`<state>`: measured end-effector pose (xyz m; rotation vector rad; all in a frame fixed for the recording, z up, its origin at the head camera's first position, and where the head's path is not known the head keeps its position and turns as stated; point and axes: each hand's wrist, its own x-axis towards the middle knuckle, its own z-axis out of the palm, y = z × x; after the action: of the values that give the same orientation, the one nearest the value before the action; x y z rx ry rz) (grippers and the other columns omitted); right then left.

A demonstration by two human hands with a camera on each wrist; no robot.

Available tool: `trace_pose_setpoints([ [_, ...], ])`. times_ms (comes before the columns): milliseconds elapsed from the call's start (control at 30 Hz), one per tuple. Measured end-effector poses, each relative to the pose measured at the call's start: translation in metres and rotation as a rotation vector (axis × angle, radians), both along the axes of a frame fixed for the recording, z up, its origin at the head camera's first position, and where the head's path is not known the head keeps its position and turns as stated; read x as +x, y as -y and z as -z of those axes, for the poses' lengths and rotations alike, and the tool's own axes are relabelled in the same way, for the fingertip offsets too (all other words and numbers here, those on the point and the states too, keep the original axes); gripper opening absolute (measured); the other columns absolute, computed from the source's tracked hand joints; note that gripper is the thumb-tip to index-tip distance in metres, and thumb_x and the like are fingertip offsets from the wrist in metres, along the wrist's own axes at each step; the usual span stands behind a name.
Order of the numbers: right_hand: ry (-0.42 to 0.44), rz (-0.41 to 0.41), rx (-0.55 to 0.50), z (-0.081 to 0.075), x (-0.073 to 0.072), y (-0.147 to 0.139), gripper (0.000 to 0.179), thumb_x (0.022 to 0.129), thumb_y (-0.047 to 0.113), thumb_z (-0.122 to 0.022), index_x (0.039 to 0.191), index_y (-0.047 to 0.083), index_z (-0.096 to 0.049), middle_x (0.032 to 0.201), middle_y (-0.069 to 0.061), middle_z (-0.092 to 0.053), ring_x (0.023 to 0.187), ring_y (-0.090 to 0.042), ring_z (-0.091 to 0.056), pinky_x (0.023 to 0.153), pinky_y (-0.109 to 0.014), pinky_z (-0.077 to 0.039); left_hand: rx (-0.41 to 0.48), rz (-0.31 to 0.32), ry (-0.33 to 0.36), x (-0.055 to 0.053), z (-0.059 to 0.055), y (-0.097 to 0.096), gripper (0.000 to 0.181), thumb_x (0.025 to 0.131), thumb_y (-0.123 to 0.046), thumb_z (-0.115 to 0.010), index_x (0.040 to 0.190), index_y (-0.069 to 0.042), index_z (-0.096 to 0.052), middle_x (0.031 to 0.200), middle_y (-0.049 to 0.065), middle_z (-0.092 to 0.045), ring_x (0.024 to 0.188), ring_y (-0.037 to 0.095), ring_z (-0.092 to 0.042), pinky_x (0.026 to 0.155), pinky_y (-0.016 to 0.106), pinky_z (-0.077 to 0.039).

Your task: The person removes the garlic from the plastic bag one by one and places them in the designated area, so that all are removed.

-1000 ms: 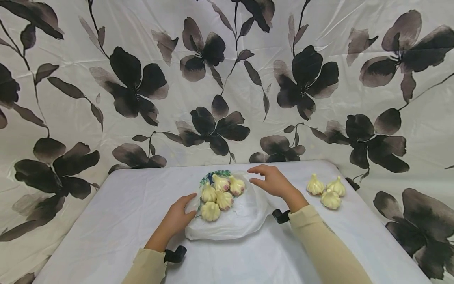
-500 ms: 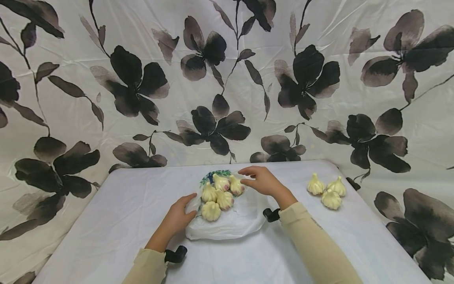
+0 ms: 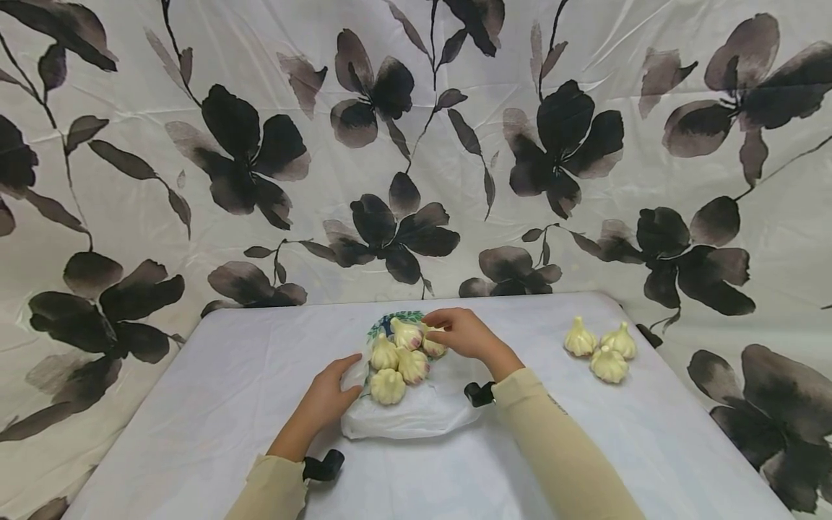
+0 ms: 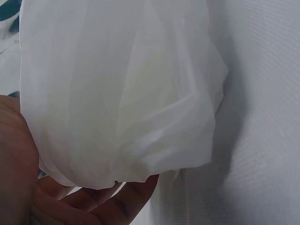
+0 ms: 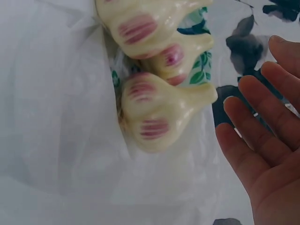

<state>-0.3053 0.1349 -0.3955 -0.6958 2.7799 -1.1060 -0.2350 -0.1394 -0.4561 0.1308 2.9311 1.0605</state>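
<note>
On the table (image 3: pixel 214 397): bag (image 3: pixel 416 419) of garlic (image 3: pixel 412 366), 3 loose bulbs (image 3: pixel 609 365) on the right

L hand (image 3: pixel 325 393) cups the bag's left side; can't tell if it's pinching. Risk imo: bag's thin & floppy, so if L hand slips or tugs, the side could prob collapse & garlic roll out. Bag has 5 heaped in its mouth, leafy print (image 3: pixel 408 316) showing behind; can't see if there's more deeper. R hand (image 3: pixel 464 334) has fingers loosely spread by the rightmost one, no grip afaict; a bump could knock it loose. Far right, loose bulbs sit grouped, no container.
</note>
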Motion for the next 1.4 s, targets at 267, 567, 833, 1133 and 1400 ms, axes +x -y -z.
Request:
trace_pose_setpoints([
  [267,0.053,-0.01,-0.023,0.006,-0.002,0.014,0.038,0.092,0.029,-0.065,0.127,0.015,-0.064,0.124,-0.003,-0.066,0.117,-0.025,-0.061,0.101,-0.043,-0.05,0.01,0.001,-0.003,0.001,-0.002,0.0,0.06,0.09,-0.016,-0.063,0.146,-0.012,-0.043,0.149,0.019,-0.042,0.14,0.042,-0.037,0.112,0.058,-0.033],
  [567,0.041,-0.074,-0.007,0.012,-0.001,0.027,0.035,0.092,0.025,-0.066,0.125,0.013,-0.066,0.12,-0.004,-0.067,0.11,-0.022,-0.064,0.091,-0.037,-0.055,0.013,0.0,-0.001,0.003,-0.002,-0.001,0.06,0.09,-0.014,-0.063,0.146,-0.011,-0.043,0.149,0.02,-0.042,0.139,0.042,-0.037,0.112,0.058,-0.033],
  [833,0.028,-0.088,0.027,0.018,-0.001,0.04,0.033,0.089,0.025,-0.069,0.12,0.013,-0.068,0.108,-0.002,-0.07,0.097,-0.014,-0.065,0.084,-0.031,-0.054,0.015,0.003,-0.006,0.004,-0.002,0.0,0.06,0.09,-0.014,-0.063,0.146,-0.011,-0.043,0.149,0.02,-0.043,0.139,0.042,-0.037,0.112,0.059,-0.034],
  [1133,0.072,-0.091,0.054,0.024,0.002,0.047,0.029,0.09,0.022,-0.067,0.119,0.018,-0.07,0.115,0.0,-0.07,0.103,-0.014,-0.065,0.085,-0.031,-0.055,0.023,0.007,-0.003,0.004,-0.001,0.0,0.06,0.09,-0.014,-0.063,0.147,-0.011,-0.042,0.15,0.019,-0.042,0.14,0.042,-0.036,0.112,0.059,-0.034],
  [1400,0.015,-0.121,0.086,0.024,0.004,0.046,0.019,0.091,0.02,-0.066,0.109,0.019,-0.073,0.108,0.005,-0.072,0.095,-0.011,-0.066,0.081,-0.029,-0.054,0.023,0.006,0.004,0.002,-0.001,0.002,0.06,0.091,-0.016,-0.062,0.147,-0.011,-0.042,0.15,0.019,-0.041,0.14,0.041,-0.036,0.112,0.058,-0.034],
])
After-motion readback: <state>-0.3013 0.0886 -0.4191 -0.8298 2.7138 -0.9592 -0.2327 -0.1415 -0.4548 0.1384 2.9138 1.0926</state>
